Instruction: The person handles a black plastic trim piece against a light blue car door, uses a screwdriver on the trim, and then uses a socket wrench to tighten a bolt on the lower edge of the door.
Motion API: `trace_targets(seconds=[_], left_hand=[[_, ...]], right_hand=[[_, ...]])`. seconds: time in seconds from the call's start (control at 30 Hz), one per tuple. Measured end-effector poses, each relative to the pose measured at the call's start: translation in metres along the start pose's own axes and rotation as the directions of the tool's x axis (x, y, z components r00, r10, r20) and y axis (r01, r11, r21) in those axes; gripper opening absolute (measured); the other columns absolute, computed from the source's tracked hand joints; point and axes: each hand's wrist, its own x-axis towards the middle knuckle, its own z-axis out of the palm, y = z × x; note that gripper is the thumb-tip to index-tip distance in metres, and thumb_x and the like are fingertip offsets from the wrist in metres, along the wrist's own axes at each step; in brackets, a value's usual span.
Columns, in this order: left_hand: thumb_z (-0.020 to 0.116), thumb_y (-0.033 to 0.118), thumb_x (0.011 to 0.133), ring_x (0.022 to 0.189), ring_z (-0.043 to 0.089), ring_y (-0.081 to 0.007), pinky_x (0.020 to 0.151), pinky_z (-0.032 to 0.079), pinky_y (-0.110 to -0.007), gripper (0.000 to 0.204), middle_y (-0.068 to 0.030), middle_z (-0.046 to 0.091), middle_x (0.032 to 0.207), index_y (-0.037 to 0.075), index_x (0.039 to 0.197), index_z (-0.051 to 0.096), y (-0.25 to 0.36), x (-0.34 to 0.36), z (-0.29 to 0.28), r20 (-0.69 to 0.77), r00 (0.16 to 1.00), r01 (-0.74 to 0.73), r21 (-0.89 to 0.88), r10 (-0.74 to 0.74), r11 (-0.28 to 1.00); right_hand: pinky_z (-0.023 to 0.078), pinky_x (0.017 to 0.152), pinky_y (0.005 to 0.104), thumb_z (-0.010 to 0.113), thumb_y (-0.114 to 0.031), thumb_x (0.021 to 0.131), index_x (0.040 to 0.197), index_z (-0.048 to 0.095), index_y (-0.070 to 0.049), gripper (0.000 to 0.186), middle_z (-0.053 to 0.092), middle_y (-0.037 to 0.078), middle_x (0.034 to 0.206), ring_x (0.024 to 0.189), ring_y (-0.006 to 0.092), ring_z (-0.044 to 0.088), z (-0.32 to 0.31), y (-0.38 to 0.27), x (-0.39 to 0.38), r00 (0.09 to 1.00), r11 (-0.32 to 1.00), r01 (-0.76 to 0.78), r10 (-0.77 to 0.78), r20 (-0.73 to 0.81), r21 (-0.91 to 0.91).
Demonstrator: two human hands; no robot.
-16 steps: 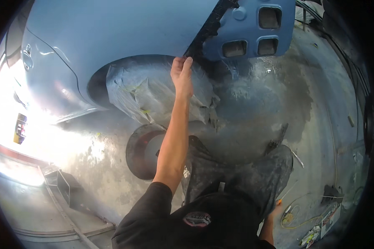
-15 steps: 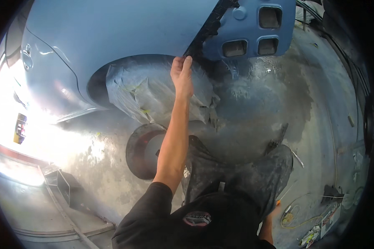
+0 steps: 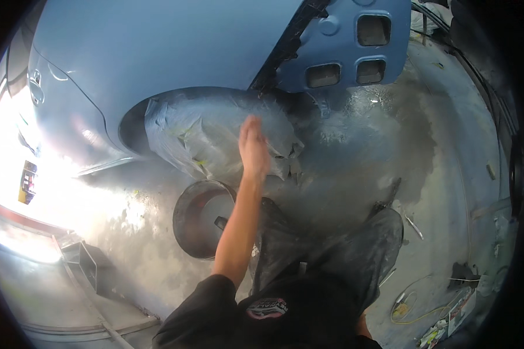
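Note:
My left hand [image 3: 254, 146] hangs in front of the wheel, which is wrapped in a wrinkled, paint-dusted masking sheet [image 3: 209, 139]. Its fingers are stretched out, somewhat blurred, and hold nothing. Above it curves the blue car body panel [image 3: 157, 52] with its wheel arch. A black bracket strip [image 3: 280, 49] runs along the panel's edge, apart from my fingertips. Beyond that strip is a blue panel with square openings [image 3: 346, 55]. Of my right arm only a bit of forearm [image 3: 363, 327] shows at the lower edge; the hand is hidden behind my leg.
A dark round bucket [image 3: 183, 241] stands on the floor left of my knees. A thin pale tool [image 3: 414, 228] lies to the right. Farther right are a yellowish cord [image 3: 416, 321] and a dark hose [image 3: 477, 70]. A metal-framed stand [image 3: 87, 264] is at lower left.
My left hand has let go of the black strip's lower end and dropped back toward me. My right hand, seen earlier with something orange, has gone out of sight.

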Motion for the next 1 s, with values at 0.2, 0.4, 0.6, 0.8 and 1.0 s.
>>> trace_targets(seconds=[0.2,0.4,0.6,0.8,1.0], left_hand=[[0.046,0.003,0.101,0.082,0.059,-0.0191,0.082,0.055,-0.03,0.013,-0.0066,0.06,0.094,0.004,0.103,0.058,-0.148,-0.116,-0.097,-0.18,0.692,0.641,-0.29,-0.699,0.71],[0.039,0.009,0.105,0.105,0.065,-0.0242,0.089,0.057,-0.029,0.02,-0.0142,0.062,0.117,0.002,0.106,0.058,-0.14,-0.167,-0.073,0.091,0.889,0.338,0.531,-0.449,0.777],[0.042,0.027,0.106,0.071,0.048,-0.0102,0.068,0.045,-0.023,0.03,0.0015,0.053,0.085,0.008,0.12,0.06,-0.094,-0.101,-0.056,0.326,0.754,0.632,-0.123,-0.57,0.765],[0.055,0.014,0.1,0.081,0.057,-0.0088,0.071,0.045,-0.024,0.03,-0.0039,0.063,0.107,0.002,0.127,0.055,-0.034,-0.076,0.016,0.411,0.818,0.511,-0.2,-0.401,0.836],[0.058,0.012,0.1,0.089,0.057,-0.0132,0.079,0.048,-0.026,0.036,-0.0086,0.061,0.114,-0.002,0.132,0.051,-0.052,-0.076,-0.043,0.398,0.857,0.378,-0.057,-0.327,0.924]], right_hand=[[0.045,0.069,0.0377,0.057,-0.033,0.097,0.105,0.057,0.003,0.037,0.057,0.01,0.081,0.074,0.0214,0.052,0.004,-0.011,0.001,1.0,1.0,-0.013,0.013,0.012,0.024],[0.045,0.067,0.0373,0.056,-0.033,0.098,0.108,0.058,0.002,0.037,0.056,0.008,0.08,0.071,0.0205,0.051,-0.004,-0.005,-0.004,1.0,0.999,-0.019,0.02,-0.019,0.046],[0.045,0.065,0.0368,0.054,-0.033,0.1,0.11,0.058,0.002,0.036,0.055,0.006,0.079,0.069,0.0197,0.05,-0.012,-0.013,0.001,0.983,0.98,0.057,-0.021,-0.181,0.191],[0.031,0.045,0.0219,0.053,-0.026,0.103,0.122,0.059,-0.003,0.03,0.045,-0.006,0.071,0.053,0.0037,0.039,-0.085,-0.164,0.036,0.99,0.869,0.076,-0.006,-0.144,0.489],[0.049,0.072,0.0438,0.057,-0.029,0.098,0.103,0.061,0.0,0.029,0.064,0.021,0.089,0.081,0.0373,0.062,-0.048,-0.115,0.056,0.987,0.992,0.035,-0.016,-0.158,0.12]])
